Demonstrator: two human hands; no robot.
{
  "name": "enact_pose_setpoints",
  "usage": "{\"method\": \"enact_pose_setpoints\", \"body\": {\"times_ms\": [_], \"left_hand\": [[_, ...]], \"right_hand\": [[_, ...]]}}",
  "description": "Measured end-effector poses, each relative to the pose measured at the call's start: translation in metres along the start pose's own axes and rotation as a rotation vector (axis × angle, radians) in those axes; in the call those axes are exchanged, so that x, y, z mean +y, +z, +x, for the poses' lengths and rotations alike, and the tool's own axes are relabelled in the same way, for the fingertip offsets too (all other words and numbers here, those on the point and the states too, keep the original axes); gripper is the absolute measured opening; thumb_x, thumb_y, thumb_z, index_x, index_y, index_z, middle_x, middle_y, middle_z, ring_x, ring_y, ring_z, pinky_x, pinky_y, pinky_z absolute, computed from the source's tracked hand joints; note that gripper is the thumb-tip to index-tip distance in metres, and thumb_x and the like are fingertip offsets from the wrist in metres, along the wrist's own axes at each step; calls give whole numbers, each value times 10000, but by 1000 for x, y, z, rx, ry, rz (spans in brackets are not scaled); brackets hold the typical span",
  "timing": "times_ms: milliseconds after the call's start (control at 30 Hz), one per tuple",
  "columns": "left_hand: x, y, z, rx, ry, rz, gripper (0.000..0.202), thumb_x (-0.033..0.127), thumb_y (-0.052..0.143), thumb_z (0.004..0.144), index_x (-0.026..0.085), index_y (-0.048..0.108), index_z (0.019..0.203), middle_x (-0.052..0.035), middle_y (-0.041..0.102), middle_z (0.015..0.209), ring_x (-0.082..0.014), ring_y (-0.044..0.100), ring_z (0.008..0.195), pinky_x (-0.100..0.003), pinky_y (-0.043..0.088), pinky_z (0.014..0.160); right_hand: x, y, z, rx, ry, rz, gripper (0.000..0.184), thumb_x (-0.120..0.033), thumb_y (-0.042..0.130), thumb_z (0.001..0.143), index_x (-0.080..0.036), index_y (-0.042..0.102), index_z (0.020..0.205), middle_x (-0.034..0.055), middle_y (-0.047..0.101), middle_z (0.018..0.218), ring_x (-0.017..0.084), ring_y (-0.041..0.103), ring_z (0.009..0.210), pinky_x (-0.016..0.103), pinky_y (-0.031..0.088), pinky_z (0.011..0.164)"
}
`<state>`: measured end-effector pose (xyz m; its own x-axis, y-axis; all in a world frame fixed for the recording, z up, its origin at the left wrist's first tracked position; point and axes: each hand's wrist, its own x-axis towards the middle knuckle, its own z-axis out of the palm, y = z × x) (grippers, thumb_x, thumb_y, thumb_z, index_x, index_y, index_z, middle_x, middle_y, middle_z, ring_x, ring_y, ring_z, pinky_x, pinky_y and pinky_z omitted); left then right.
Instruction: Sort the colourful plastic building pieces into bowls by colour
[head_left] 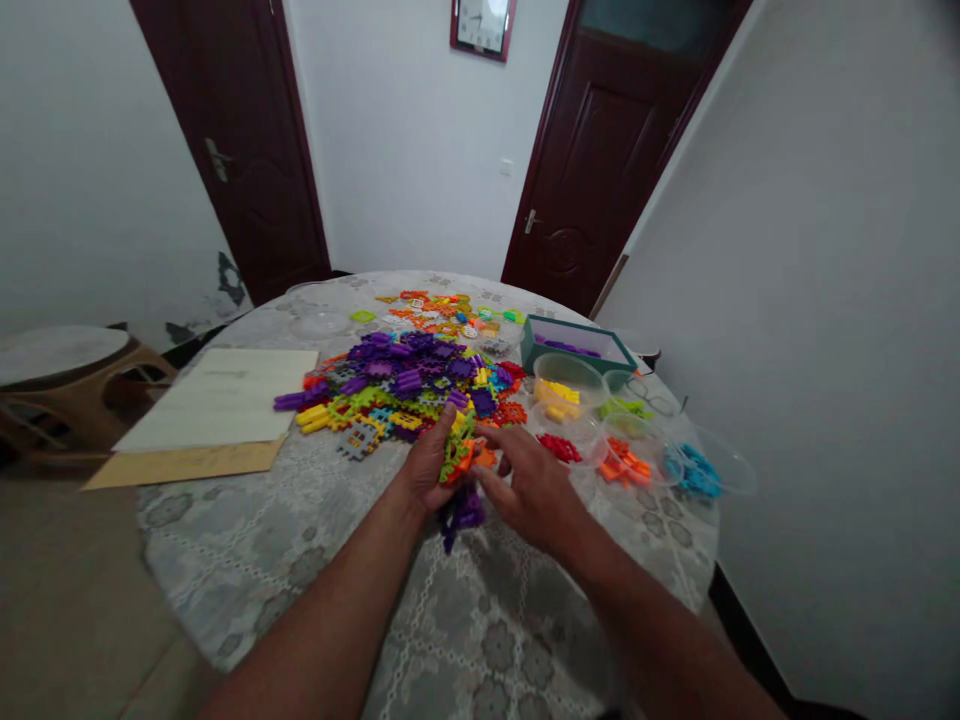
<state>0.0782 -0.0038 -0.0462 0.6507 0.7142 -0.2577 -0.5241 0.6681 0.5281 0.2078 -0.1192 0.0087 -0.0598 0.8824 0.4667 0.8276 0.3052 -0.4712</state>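
Observation:
A big heap of plastic interlocking blocks (409, 385), purple, yellow, green and orange, lies in the middle of a round table (247, 545). At its near edge my left hand (429, 462) is closed around a clump of green, orange and purple blocks (460, 470). My right hand (531, 490) reaches in from the right, fingers bent, touching the same clump at its orange pieces.
Clear plastic bowls hold sorted blocks: yellow (566, 390), red (559, 447), orange (626, 462), blue (697, 470), green (626, 405). A teal box (576, 343) sits behind them. White and brown sheets (217, 410) lie at the left. Two dark doors stand beyond.

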Motion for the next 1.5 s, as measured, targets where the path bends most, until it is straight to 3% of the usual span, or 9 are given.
{"method": "enact_pose_setpoints", "body": {"times_ms": [100,233,467,633,900,1033,1167,1333,1500], "left_hand": [[-4,0,2,-13,63,-41,456,581,736,923,136,691,1014,-87,759,816,-188,733,643,-258,591,559],[-5,3,3,26,97,-71,459,589,750,908,145,704,1018,-94,771,857,-215,762,739,-278,615,634],[-1,5,1,-24,38,-152,448,567,659,976,124,707,1020,-115,770,875,-221,761,741,-321,648,677],[1,5,-1,38,11,-172,276,406,661,988,132,688,981,-80,751,794,-187,716,602,-297,620,552],[1,0,0,62,1,-53,142,150,693,821,108,674,956,-89,727,788,-190,686,562,-241,500,387],[0,-2,1,80,24,-22,167,94,719,762,129,638,904,-53,689,726,-165,635,511,-226,472,360],[0,1,-2,84,43,-9,262,75,754,727,157,627,942,-13,669,716,-150,635,522,-201,466,363],[0,5,-5,50,101,81,419,66,794,704,169,648,1082,-17,701,817,-146,653,569,-202,488,390],[-2,2,-5,10,124,157,471,92,824,724,169,657,1158,-44,714,908,-152,664,617,-214,513,414]], "right_hand": [[-6,33,3,3,73,-52,426,-306,703,964,-177,628,1363,146,702,1200,285,667,1053,446,561,934],[-2,50,6,47,123,-22,285,-260,668,960,-196,668,1237,126,714,1167,288,669,1082,438,546,962],[-2,48,5,173,349,233,279,-346,621,984,-240,642,1241,47,763,1054,227,725,902,347,549,834],[5,47,8,222,426,325,203,-367,587,992,-237,671,1124,40,767,1024,221,728,887,332,553,802],[13,41,8,265,494,533,268,-450,623,975,-223,663,1112,27,758,896,209,722,776,301,559,690],[12,6,3,264,433,387,250,-458,612,987,-222,667,1050,8,715,777,191,670,675,294,519,657],[32,-59,0,302,338,-46,277,-463,607,987,-223,731,1048,38,741,829,201,650,703,308,482,684],[102,-134,6,340,436,-519,268,-376,574,996,-203,759,1083,98,790,930,236,697,779,323,469,736],[168,-168,8,241,668,-902,329,-297,555,1018,-157,722,1266,189,791,1079,295,740,909,367,493,801]]}}
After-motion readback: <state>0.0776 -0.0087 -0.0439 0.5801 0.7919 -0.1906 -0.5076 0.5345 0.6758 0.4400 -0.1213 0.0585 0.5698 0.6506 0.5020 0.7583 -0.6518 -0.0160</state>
